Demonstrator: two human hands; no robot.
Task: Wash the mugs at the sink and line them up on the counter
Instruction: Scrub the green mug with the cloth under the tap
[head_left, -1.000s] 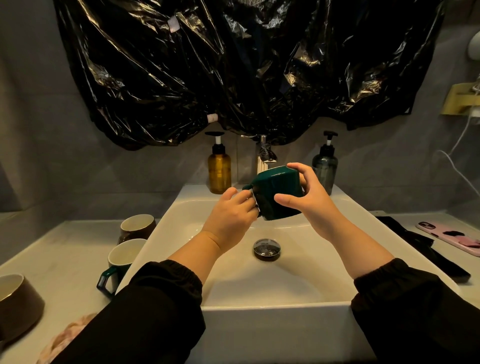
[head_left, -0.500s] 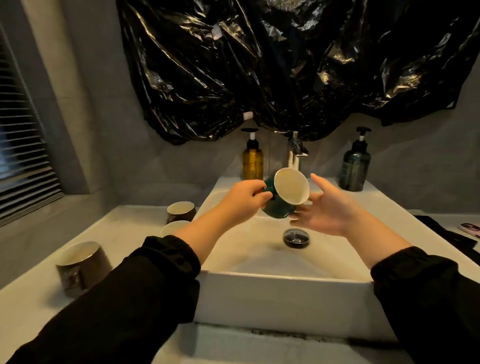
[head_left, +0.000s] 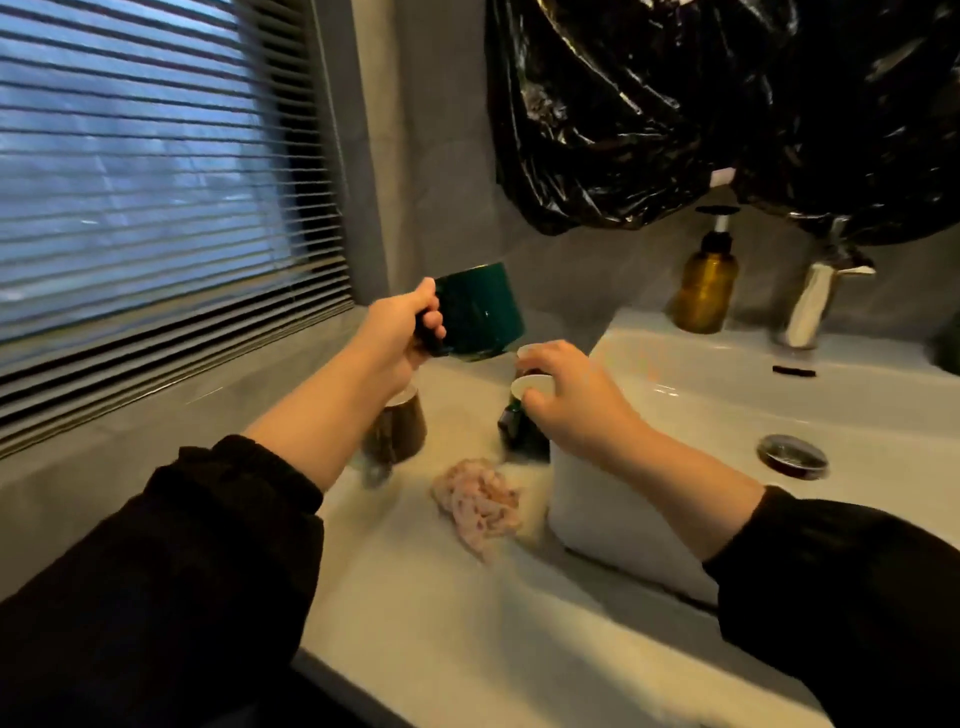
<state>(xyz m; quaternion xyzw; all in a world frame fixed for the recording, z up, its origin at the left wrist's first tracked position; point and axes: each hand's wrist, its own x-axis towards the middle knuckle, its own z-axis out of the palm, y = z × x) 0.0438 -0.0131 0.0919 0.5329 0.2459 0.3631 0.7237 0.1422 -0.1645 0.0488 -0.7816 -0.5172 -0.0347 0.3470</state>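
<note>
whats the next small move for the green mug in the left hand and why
Probably set the green mug down on the counter beside the brown mug: the left hand holds it by the handle in the air, clear of the sink.

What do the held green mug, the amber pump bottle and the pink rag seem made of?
Green mug: likely glazed ceramic, glossy highlights. Amber bottle: translucent glass or plastic, unclear, glowing brown. Pink rag: soft fabric, crumpled, fuzzy, matte.
</note>
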